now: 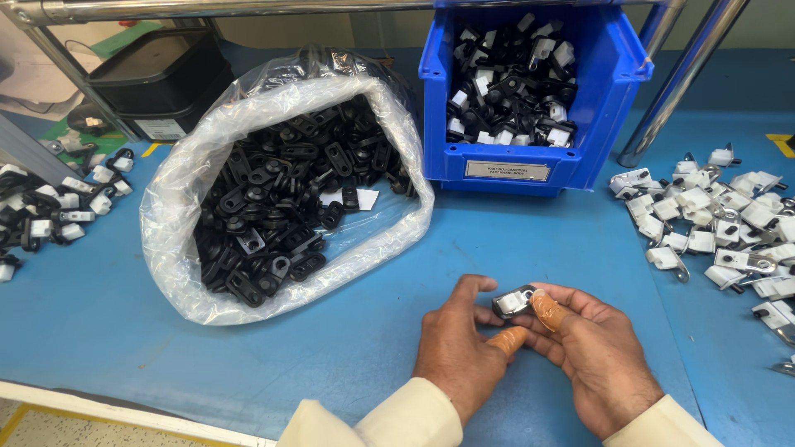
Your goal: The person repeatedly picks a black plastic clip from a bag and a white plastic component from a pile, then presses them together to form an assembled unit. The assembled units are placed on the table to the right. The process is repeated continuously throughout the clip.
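Observation:
Both hands meet low in the middle of the head view, over the blue table top [99,314]. Between their fingertips is a small clip [514,301], a black loop with a white block in it. My left hand [458,348] steadies it from the left, thumb capped with an orange finger cot. My right hand [592,352] pinches it from the right, and its thumb wears an orange cot too. Cream sleeves cover both wrists.
An opened clear plastic bag [178,178] of several black clips lies at centre left. A blue bin [609,83] behind holds assembled black-and-white clips. Loose white-and-metal pieces [720,219] lie at right, more assembled clips [50,211] at left. Metal frame tubes [683,79] rise at back.

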